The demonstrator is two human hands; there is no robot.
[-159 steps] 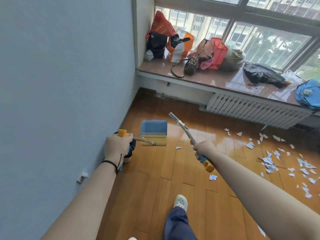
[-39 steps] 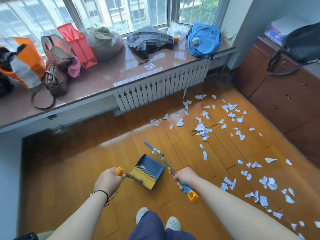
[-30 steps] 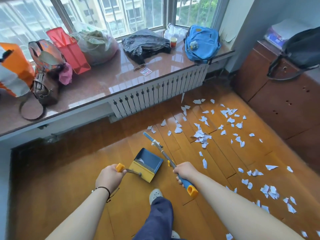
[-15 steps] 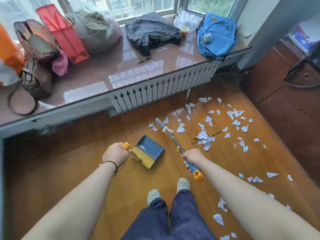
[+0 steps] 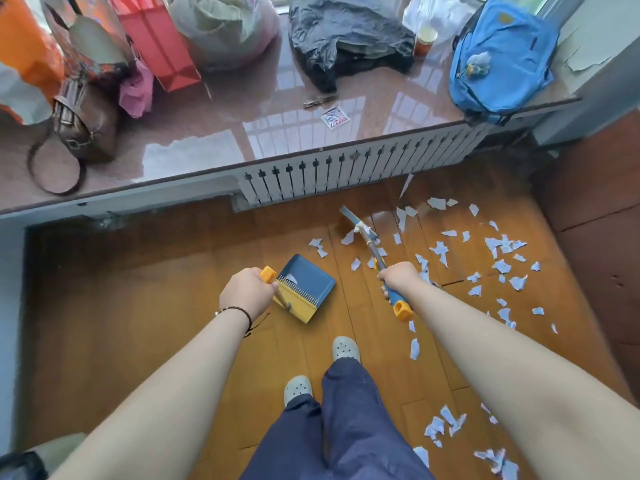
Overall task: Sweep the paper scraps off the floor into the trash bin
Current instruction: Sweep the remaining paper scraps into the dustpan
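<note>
My left hand [image 5: 246,295] grips the orange-tipped handle of a blue and yellow dustpan [image 5: 304,286], which hangs just above the wooden floor ahead of my feet. My right hand [image 5: 401,278] grips the blue and orange handle of a broom [image 5: 370,243]. The broom's head reaches the floor close to the radiator, among the nearest scraps. White paper scraps [image 5: 498,258] lie scattered over the floor to the right, with more near my right leg [image 5: 446,420]. No trash bin is in view.
A white radiator [image 5: 346,171] runs under a glossy windowsill [image 5: 214,133] loaded with bags, a blue backpack [image 5: 502,57] and a black plastic bag [image 5: 349,39]. A brown wooden cabinet [image 5: 595,216] stands on the right. My two feet in pale clogs [image 5: 322,368] stand on the floor.
I have turned from the left wall toward the window and stepped closer to the radiator. The dustpan and broom moved forward with me, and the broom head now reaches the first scraps.
</note>
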